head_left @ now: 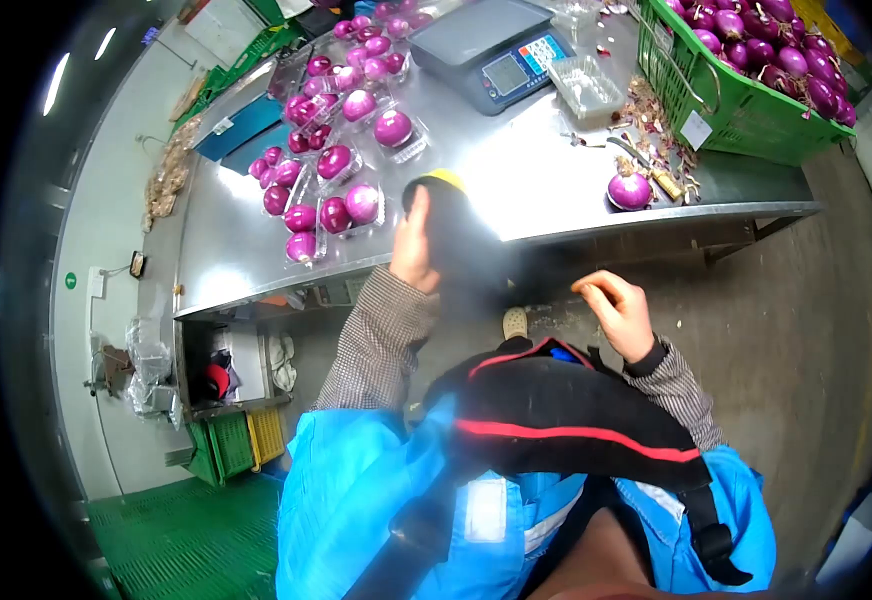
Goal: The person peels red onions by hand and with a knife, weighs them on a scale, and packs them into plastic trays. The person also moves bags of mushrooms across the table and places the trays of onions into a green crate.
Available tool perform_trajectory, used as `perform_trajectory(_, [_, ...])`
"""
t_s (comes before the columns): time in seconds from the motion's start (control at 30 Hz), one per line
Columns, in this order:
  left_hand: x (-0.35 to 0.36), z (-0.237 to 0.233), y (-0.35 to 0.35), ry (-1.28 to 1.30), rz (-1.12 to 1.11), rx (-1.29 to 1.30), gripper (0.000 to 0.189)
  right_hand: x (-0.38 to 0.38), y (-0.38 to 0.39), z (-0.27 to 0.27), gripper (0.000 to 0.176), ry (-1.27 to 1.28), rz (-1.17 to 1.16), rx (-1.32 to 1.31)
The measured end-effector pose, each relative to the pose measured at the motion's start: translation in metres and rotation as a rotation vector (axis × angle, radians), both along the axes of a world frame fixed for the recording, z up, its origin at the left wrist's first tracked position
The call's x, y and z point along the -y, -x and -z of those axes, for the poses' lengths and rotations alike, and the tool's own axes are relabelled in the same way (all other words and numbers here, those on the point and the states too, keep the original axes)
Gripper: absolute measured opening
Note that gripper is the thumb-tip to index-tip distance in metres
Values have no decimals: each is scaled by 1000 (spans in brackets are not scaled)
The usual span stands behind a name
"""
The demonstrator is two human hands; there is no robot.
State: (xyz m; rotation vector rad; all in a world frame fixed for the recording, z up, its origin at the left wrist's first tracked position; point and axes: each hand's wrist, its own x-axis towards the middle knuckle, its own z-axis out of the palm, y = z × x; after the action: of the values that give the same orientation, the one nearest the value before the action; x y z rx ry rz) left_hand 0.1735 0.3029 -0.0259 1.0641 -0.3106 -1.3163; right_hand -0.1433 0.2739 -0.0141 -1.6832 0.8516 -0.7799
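Note:
My left hand [414,245] is closed on a dark, rounded object with a yellow end [461,230], blurred by motion, held at the near edge of the steel table [516,190]. To its right, over the floor side of that edge, my right hand [618,312] has its fingers curled and thumb pressed in; what it pinches, if anything, is too small to make out. Left of the dark object, red onions [363,204] sit in clear plastic trays [331,172]. A single red onion [629,190] lies near the right edge, beside a knife with a wooden handle [668,184].
A digital scale [506,78] stands at the back, with clear plastic containers [586,88] beside it. At right, a green crate [746,120] is heaped with red onions. Onion skins [656,115] litter the tabletop. A blue box [239,132] lies at left.

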Motion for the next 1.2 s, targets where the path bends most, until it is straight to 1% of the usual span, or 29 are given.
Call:
perform_trajectory(0.03, [6,5,-16,-18,-56,26,55,6,-16,4,14,25,-23,12])
perform_trajectory(0.1, [25,14,-31,20,-247,167,56,22,-40,17,18,20,-52,-16])
perform_trajectory(0.13, [36,32,-50,-33,-184,489,60,31,-49,20,21,36,-45,-58])
perform_trajectory(0.17, [47,65,-78,-72,-111,813,64,39,-56,24,23,49,-31,-99])
perform_trajectory(0.2, [56,115,-106,-113,9,1098,71,46,-62,29,19,57,-4,-86])
perform_trajectory(0.23, [53,115,-101,-420,179,1383,77,58,-62,41,20,9,-11,-249])
perform_trajectory(0.3, [45,126,-101,-506,433,1688,83,72,-64,58,21,112,84,-192])
perform_trajectory(0.33, [44,124,-99,-501,419,1640,85,81,-61,72,21,132,141,-270])
perform_trajectory(0.37, [43,122,-97,-501,404,1589,87,89,-53,83,20,76,199,-285])
perform_trajectory(0.4, [40,130,-102,-450,399,1585,89,98,-45,84,20,82,261,-311])
perform_trajectory(0.43, [40,121,-99,-474,380,1607,87,109,-37,83,19,89,318,-336])
perform_trajectory(0.5, [45,111,-98,-403,168,1815,77,133,-20,77,19,105,514,-319])
perform_trajectory(0.57, [62,73,-85,-209,35,1777,61,161,-3,64,19,172,588,-549])
perform_trajectory(0.6, [72,60,-75,-88,0,1751,48,175,4,67,16,274,578,-606])
perform_trajectory(0.67, [94,66,-57,72,95,1555,42,208,23,80,13,441,510,-747])
perform_trajectory(0.7, [105,68,-45,151,141,1457,39,222,27,87,13,539,513,-814])
perform_trajectory(0.73, [115,63,-21,209,187,1433,37,233,29,92,12,593,500,-844])
perform_trajectory(0.77, [126,67,-3,270,316,1434,40,246,31,96,11,649,485,-872])
perform_trajectory(0.83, [148,55,51,428,489,1405,41,273,33,116,13,648,424,-1068])
perform_trajectory(0.9, [175,45,103,584,622,1345,42,289,35,131,14,634,389,-1177])
perform_trajectory(0.93, [191,44,122,652,689,1223,44,292,35,128,16,598,334,-1198])
perform_trajectory(0.97, [205,45,140,688,703,1296,43,296,37,132,19,572,294,-1228])
perform_trajectory(1.03, [232,54,167,758,737,1438,42,303,41,148,14,642,340,-1157])
perform_trajectory(1.1, [248,74,187,719,736,1617,39,308,47,156,15,653,288,-1195])
perform_trajectory(1.17, [258,99,199,674,772,1737,38,311,52,154,14,650,294,-1112])
perform_trajectory(1.2, [259,96,203,634,777,1842,40,315,54,156,14,610,282,-1097])
